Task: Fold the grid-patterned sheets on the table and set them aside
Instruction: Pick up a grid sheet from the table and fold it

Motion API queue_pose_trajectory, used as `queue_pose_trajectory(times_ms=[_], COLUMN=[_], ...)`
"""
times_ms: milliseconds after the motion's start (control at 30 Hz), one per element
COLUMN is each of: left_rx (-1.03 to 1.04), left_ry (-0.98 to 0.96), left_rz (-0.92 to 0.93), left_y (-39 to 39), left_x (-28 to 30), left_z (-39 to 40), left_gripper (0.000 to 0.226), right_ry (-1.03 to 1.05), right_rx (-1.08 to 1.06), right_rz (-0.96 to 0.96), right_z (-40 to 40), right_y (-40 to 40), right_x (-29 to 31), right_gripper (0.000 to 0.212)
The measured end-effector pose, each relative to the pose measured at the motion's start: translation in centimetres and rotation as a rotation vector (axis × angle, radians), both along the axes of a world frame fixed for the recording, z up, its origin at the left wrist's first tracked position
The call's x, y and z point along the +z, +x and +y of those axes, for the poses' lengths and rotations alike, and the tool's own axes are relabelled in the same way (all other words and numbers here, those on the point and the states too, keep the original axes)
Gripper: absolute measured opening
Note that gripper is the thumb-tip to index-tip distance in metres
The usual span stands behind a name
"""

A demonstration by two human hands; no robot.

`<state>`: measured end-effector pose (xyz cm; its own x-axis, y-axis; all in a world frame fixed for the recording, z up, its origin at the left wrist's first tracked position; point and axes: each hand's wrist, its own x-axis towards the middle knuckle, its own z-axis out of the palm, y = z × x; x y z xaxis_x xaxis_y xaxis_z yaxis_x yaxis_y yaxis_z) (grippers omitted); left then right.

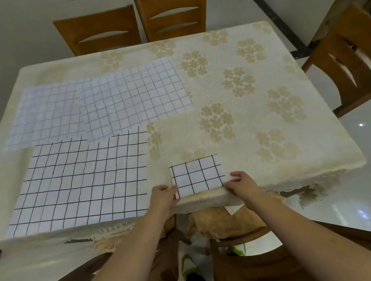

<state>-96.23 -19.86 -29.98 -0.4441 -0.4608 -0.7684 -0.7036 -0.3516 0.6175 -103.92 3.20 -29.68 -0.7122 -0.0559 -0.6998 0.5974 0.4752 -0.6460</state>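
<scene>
A small folded white sheet with black grid lines [197, 175] lies at the near edge of the table. My left hand [164, 195] grips its lower left corner and my right hand [240, 182] pinches its lower right corner. A large unfolded black-grid sheet [80, 182] lies flat to the left of it. Behind that, two pale blue-grid sheets lie spread out and overlapping: one at the far left [45, 114] and one nearer the middle [135, 97].
The table [257, 109] wears a cream cloth with beige flower prints. Two wooden chairs [172, 14] stand at the far side, one chair [351, 61] at the right, and another chair [252, 266] sits below me at the near edge.
</scene>
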Motion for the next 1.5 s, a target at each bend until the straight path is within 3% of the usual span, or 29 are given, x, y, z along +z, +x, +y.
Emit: queue_pose_trajectory(times_ms=[233, 400, 500, 700, 867, 1033, 1133, 1167, 1300, 1500], left_rx=[-0.125, -0.507, -0.573, -0.526, -0.466, -0.248, -0.171, -0.176, -0.175, -0.247], left_ry=[-0.005, -0.374, -0.395, -0.248, -0.083, 0.013, 0.066, 0.069, 0.108, 0.175], left_rz=[0.022, 0.077, 0.173, 0.284, 0.332, 0.291, 0.288, 0.291, 0.306, 0.345], left_y=[-0.1, 0.4, 1.1, 3.8, 6.0, 7.1, 7.0, 6.9, 6.3, 6.3], left_x=[0.9, 2.8, 4.2, 5.9, 6.5, 7.4, 8.1, 8.6, 10.1, 11.2], left_z=[-0.3, -0.3, -0.6, -2.7, -5.0, -5.7, -5.7, -5.5, -4.6, -2.9], left_gripper=[0.043, 0.039, 0.029, 0.037, 0.027, 0.028, 0.057, 0.056, 0.012, 0.013], right_ry=[0.058, 0.087, 0.101, -0.107, -0.423, -0.401, -0.483, -0.518, -0.597, -0.541], right_rx=[0.000, 0.033, 0.071, 0.087, 0.023, 0.058, 0.030, 0.009, -0.093, -0.241], right_rz=[-0.025, -0.009, 0.042, 0.025, -0.071, 0.094, 0.079, 0.060, -0.049, -0.080], right_z=[-1.0, -1.5, -2.2, -4.2, -6.0, -6.7, -6.6, -6.4, -5.8, -4.0], right_y=[-0.3, -0.1, 0.4, 1.0, 1.9, 3.4, 4.8, 5.3, 6.8, 8.3], right_x=[-0.2, 0.0, 0.3, 1.2, 3.3, 5.5, 7.0, 7.4, 8.6, 9.7], right_gripper=[0.047, 0.055, 0.057, 0.086, 0.040, 0.020, 0.022, 0.026, 0.037, 0.035])
